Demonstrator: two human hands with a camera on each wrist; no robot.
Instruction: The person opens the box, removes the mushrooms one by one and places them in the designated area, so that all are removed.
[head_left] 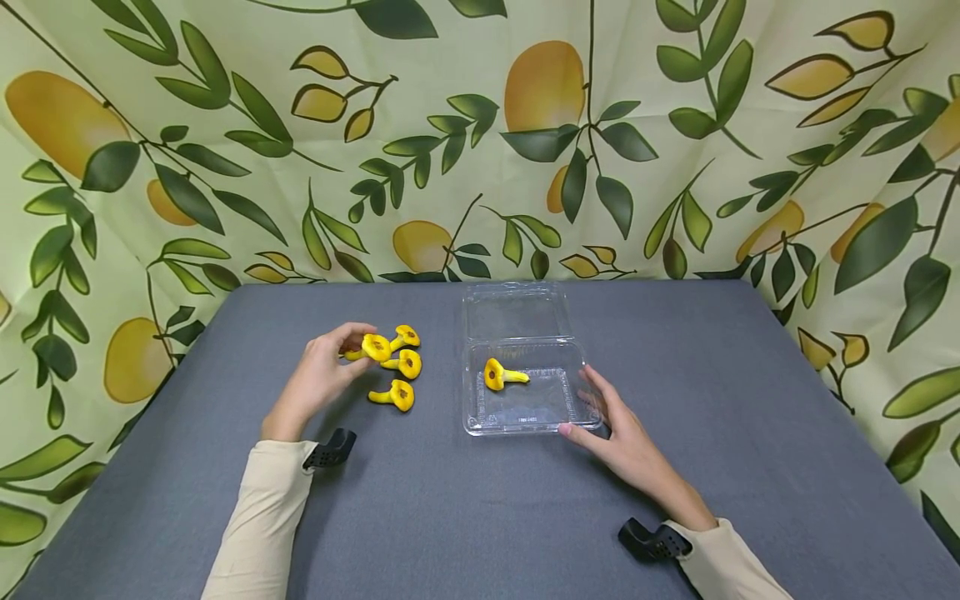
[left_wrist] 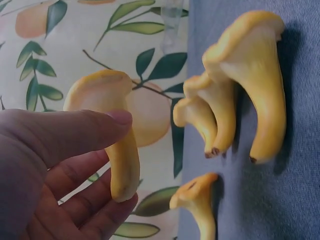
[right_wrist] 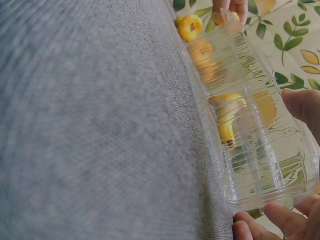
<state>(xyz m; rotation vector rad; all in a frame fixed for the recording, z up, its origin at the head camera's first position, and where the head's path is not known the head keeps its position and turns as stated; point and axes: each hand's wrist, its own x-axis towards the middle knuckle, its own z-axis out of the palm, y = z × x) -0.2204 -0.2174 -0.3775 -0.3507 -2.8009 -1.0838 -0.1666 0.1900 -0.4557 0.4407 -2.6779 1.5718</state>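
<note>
My left hand (head_left: 322, 371) pinches a yellow mushroom (left_wrist: 122, 165) between thumb and fingers, its cap (head_left: 377, 347) pointing right. Beside it on the table lie several more yellow mushrooms, among them one at the back (head_left: 406, 336), one in the middle (head_left: 408, 364) and one at the front (head_left: 401, 395). A clear plastic container (head_left: 517, 427) stands with its lid (head_left: 517, 312) laid open toward the back. Inside it, on the left, lies a single mushroom (head_left: 495, 375). My right hand (head_left: 626, 433) holds the container's front right corner, thumb at the front rim and fingers along the right wall.
A grey cloth (head_left: 480, 517) covers the table. Behind and at both sides hangs a curtain (head_left: 450, 167) printed with leaves and fruit. Each wrist wears a black camera mount, one left (head_left: 332, 450) and one right (head_left: 652, 540).
</note>
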